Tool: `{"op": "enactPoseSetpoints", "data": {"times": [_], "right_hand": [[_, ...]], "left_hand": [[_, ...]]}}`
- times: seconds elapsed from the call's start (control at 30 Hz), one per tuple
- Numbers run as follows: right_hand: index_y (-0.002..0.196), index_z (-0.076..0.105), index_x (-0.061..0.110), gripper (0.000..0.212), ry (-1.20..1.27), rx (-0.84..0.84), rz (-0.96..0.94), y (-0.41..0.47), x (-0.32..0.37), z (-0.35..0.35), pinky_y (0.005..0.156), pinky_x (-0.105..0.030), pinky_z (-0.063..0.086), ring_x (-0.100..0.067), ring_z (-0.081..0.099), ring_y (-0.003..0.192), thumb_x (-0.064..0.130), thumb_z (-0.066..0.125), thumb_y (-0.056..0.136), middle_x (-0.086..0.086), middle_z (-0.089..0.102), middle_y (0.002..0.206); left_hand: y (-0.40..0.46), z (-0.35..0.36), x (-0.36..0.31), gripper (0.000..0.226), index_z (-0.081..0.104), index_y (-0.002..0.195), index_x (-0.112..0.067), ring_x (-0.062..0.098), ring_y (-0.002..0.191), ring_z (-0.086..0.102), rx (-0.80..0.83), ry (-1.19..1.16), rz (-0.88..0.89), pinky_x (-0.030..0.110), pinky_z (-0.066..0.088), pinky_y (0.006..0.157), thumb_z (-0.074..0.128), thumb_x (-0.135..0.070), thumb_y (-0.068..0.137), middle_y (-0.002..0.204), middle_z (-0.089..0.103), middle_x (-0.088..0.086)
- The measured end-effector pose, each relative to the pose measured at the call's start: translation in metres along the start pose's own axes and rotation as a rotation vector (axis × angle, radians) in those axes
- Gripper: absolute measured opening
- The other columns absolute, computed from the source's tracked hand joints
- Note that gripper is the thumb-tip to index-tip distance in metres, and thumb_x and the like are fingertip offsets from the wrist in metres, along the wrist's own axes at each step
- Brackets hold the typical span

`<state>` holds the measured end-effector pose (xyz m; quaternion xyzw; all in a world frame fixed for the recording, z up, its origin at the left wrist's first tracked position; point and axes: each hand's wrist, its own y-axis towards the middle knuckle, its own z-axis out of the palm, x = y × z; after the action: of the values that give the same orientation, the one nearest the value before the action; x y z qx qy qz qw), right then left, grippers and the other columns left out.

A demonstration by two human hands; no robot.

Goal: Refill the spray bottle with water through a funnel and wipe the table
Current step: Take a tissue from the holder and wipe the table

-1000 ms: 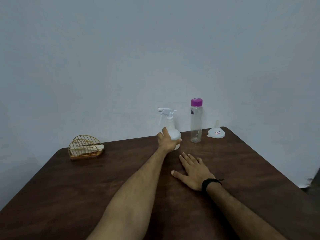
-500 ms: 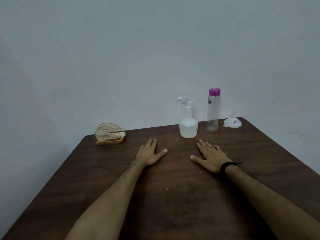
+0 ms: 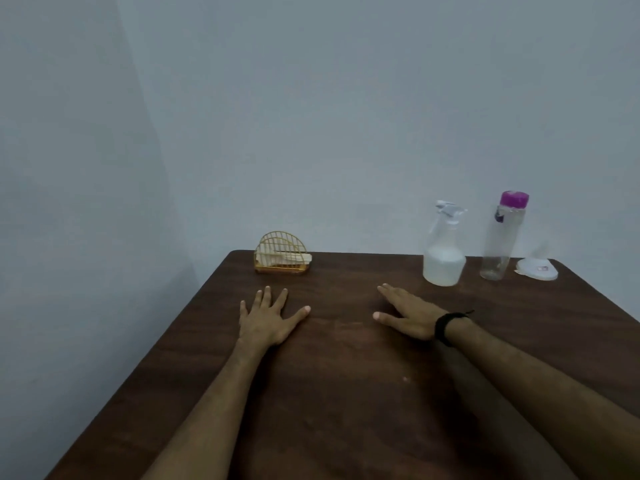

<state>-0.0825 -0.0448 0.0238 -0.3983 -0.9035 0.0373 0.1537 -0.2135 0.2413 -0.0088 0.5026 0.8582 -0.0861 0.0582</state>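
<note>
A translucent spray bottle point(image 3: 444, 258) with a white trigger head stands upright at the back right of the dark wooden table point(image 3: 346, 393). To its right stands a clear water bottle point(image 3: 500, 244) with a purple cap. A white funnel point(image 3: 536, 268) lies upside down, wide rim on the table, near the far right corner. My left hand point(image 3: 266, 318) lies flat on the table with fingers spread, holding nothing. My right hand point(image 3: 408, 315), with a black band on the wrist, also rests flat and open, below and left of the spray bottle.
A gold wire holder point(image 3: 282, 258) with pale napkins or cloths stands at the table's far left corner. A plain grey wall rises right behind the table's far edge. The table's left edge runs diagonally toward me.
My left hand let go of the spray bottle and came back to lie flat on the table. The view has swung left, so the bottles now sit further right.
</note>
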Motion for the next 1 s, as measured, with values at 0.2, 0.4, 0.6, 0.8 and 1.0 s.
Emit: {"op": "enactPoseSetpoints", "data": {"times": [0.2,0.4,0.6,0.8,1.0], "right_hand": [[0.155,0.027,0.020,0.066,0.136,-0.146,-0.104,0.081,0.093,-0.021,0.118,-0.043,0.029,-0.023,0.032,0.145,0.052,0.044,0.100,-0.004,0.031,0.160],[0.135,0.056,0.016,0.035,0.191,-0.335,-0.103,0.161,0.143,-0.041,0.106,-0.039,0.044,-0.023,0.053,0.126,0.015,0.048,0.101,-0.006,0.057,0.138],[0.129,0.064,0.022,0.047,0.037,-0.320,-0.070,0.207,0.144,-0.043,0.095,-0.036,0.051,-0.021,0.058,0.116,-0.002,0.055,0.089,0.000,0.063,0.129],[0.112,0.074,0.020,0.026,-0.058,-0.335,-0.100,0.225,0.131,-0.033,0.089,-0.037,0.054,-0.023,0.065,0.105,0.009,0.060,0.094,-0.002,0.070,0.120],[0.100,0.074,0.019,0.019,-0.063,-0.486,-0.117,0.229,0.122,-0.023,0.084,-0.034,0.054,-0.021,0.066,0.099,0.019,0.056,0.097,0.000,0.073,0.108]], "left_hand": [[0.001,0.005,0.010,0.097,0.008,0.159,-0.036,0.022,0.155,-0.003,-0.051,-0.028,-0.006,0.055,-0.005,0.122,0.010,-0.090,0.078,0.169,0.000,0.005],[0.008,0.010,0.014,0.097,0.009,0.159,-0.035,0.022,0.155,-0.005,-0.063,-0.053,0.015,0.055,-0.006,0.122,0.012,-0.090,0.080,0.169,0.000,0.005],[0.012,0.012,0.015,0.096,0.006,0.159,-0.034,0.023,0.155,-0.007,-0.057,-0.050,0.032,0.056,-0.006,0.122,0.012,-0.089,0.081,0.168,-0.003,0.006],[0.015,0.015,0.015,0.095,0.006,0.159,-0.033,0.024,0.155,-0.008,-0.056,-0.049,0.029,0.056,-0.006,0.122,0.012,-0.088,0.082,0.168,-0.003,0.006],[0.016,0.013,0.014,0.095,0.005,0.159,-0.034,0.023,0.155,-0.009,-0.049,-0.053,0.020,0.056,-0.007,0.122,0.013,-0.088,0.082,0.169,-0.003,0.005]]}}
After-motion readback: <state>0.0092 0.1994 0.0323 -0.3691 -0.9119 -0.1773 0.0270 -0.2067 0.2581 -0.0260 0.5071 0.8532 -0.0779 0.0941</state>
